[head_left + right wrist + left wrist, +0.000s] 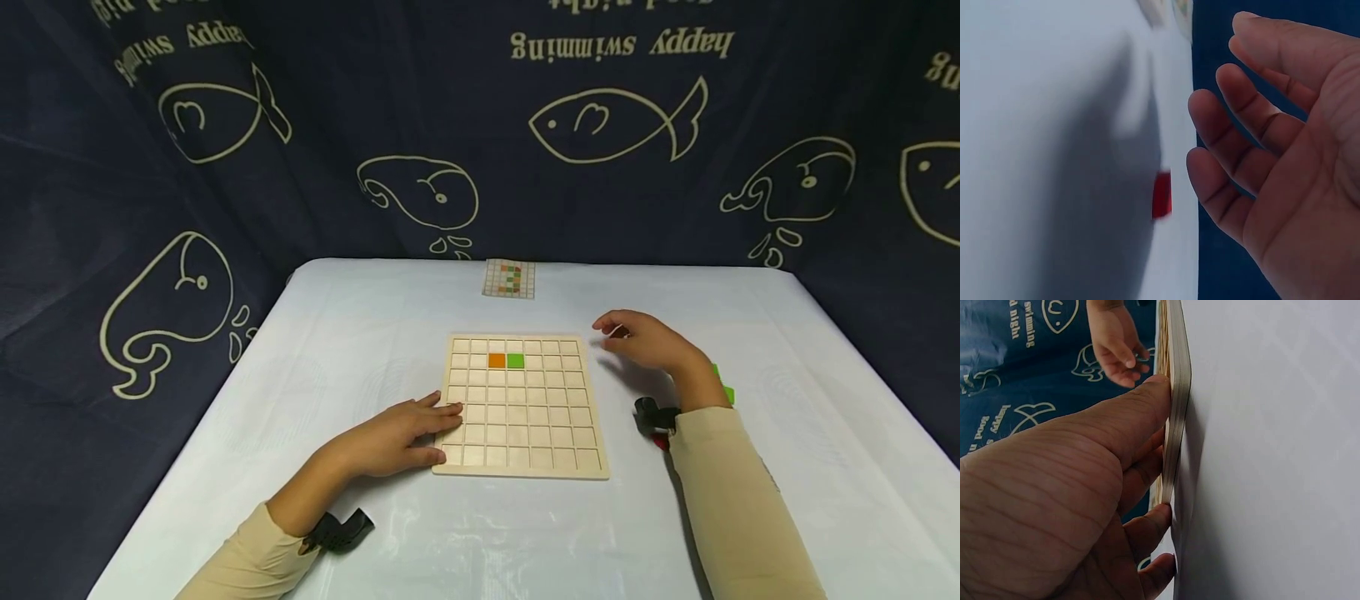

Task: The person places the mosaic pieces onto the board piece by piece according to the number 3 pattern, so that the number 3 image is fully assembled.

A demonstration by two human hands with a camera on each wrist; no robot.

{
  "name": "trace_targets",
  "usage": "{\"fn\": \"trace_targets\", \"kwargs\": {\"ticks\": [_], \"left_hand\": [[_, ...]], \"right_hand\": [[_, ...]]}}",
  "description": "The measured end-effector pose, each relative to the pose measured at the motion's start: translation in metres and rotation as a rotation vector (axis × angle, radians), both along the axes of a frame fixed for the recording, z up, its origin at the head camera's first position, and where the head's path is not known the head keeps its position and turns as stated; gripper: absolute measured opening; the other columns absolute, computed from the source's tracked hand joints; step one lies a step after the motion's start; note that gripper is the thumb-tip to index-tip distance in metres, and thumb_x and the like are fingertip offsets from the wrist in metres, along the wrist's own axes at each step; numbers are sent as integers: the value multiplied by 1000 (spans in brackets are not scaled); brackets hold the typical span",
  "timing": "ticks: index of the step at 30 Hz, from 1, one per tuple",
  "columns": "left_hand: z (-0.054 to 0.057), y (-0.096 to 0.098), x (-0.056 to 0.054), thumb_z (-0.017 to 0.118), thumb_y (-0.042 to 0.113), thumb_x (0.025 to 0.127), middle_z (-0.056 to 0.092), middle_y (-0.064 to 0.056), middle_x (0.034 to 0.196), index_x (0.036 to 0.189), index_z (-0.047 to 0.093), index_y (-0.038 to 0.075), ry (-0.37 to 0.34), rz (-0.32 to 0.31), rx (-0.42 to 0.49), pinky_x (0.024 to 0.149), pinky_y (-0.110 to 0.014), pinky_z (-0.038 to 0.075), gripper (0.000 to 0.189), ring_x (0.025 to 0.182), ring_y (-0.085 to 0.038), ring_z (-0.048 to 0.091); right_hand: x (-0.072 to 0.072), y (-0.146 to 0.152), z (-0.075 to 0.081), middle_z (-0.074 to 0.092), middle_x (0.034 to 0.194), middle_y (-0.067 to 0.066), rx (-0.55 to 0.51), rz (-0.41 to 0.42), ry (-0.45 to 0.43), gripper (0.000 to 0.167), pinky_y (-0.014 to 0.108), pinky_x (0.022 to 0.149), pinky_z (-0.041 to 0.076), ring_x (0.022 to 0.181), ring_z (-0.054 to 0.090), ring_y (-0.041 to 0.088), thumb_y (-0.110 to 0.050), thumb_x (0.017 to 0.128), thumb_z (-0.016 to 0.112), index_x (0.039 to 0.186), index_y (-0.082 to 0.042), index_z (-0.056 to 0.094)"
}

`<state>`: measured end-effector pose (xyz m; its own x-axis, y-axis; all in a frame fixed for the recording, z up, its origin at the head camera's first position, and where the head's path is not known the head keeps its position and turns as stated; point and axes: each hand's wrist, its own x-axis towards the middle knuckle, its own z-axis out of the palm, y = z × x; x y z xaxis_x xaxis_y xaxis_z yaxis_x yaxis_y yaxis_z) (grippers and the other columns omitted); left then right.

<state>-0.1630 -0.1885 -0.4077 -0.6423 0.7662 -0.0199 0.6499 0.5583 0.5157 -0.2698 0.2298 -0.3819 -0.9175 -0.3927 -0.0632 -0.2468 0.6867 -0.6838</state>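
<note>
A square wooden grid board (525,414) lies on the table, with an orange tile (497,361) and a green tile (515,361) side by side in its second row from the back. My left hand (401,437) rests on the board's left edge, fingers extended over the border cells; the left wrist view shows the thumb (1141,409) against the board's side. Beyond the board's right edge, my right hand (645,340) hovers above the table, fingers loosely bent. Nothing shows between them. A red piece (1161,195) lies on the table near that hand.
A small pattern card (510,278) with coloured squares lies at the table's back edge. Green pieces (728,394) show partly behind the right forearm, and a bit of red (661,442) beside the right wrist camera (654,414). A dark fish-print curtain (480,100) surrounds the table.
</note>
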Motion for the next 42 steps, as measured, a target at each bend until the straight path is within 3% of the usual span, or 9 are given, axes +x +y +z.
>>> {"fn": "trace_targets", "kwargs": {"ticks": [9,16,32,42], "left_hand": [[-1,0,0,69,23,94,44,-10,152,143,53,2,3,-5,7,113,-56,27,56,145,-40,27],[-2,0,0,69,25,94,44,-9,152,143,53,3,7,0,-2,113,-56,27,56,145,-39,27],[-2,1,0,68,24,95,43,-9,152,143,53,3,8,3,-10,113,-56,27,55,145,-38,26],[0,1,0,69,25,94,44,-9,152,143,53,2,14,-5,-6,113,-56,27,56,144,-40,27]], "right_hand": [[-1,32,-1,57,126,21,48,-97,-41,32,47,93,42,114,51,35,-14,100,58,128,-1,59],[-6,48,-8,54,126,19,46,-156,-104,34,41,86,44,109,50,34,-21,99,61,128,-3,57],[-15,57,-20,54,122,18,31,-168,-188,35,38,83,44,106,46,32,-16,97,63,128,-1,55],[-21,57,-23,56,118,18,65,-152,-170,34,39,84,44,104,47,31,-12,95,63,127,1,58]]}}
